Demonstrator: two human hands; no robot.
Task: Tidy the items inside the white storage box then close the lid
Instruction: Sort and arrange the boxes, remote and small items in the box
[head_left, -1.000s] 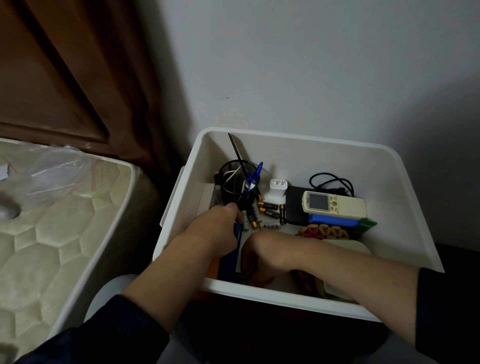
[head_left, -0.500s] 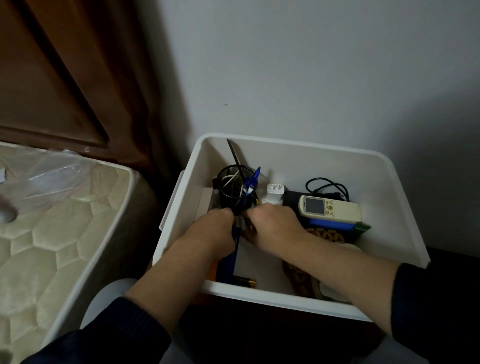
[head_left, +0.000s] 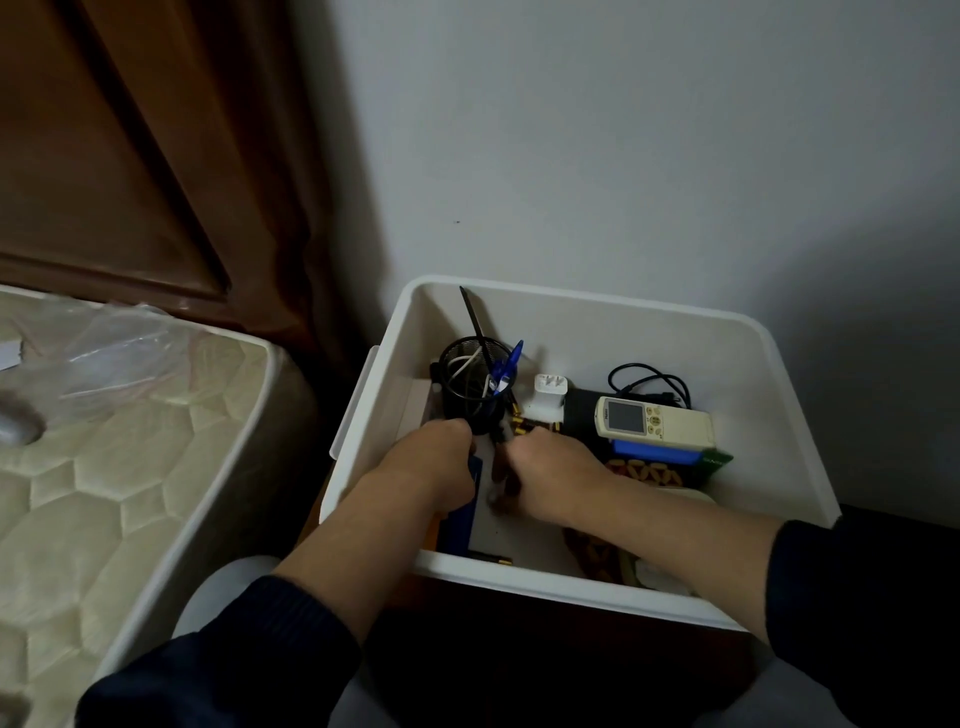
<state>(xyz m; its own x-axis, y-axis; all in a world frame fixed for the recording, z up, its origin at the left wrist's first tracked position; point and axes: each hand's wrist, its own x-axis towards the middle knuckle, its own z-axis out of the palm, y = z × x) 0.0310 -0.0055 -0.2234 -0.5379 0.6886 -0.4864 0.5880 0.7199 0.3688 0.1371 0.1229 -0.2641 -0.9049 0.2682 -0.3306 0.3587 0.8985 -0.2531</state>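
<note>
Hands, two, one white storage box (head_left: 582, 312)

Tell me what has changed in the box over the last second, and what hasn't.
The right hand moved from the near middle of the white storage box up to just in front of the black pen cup, beside the left hand; what it holds is hidden. The left hand stays on the upright blue item. The pen cup, white charger and remote are unmoved.
</note>
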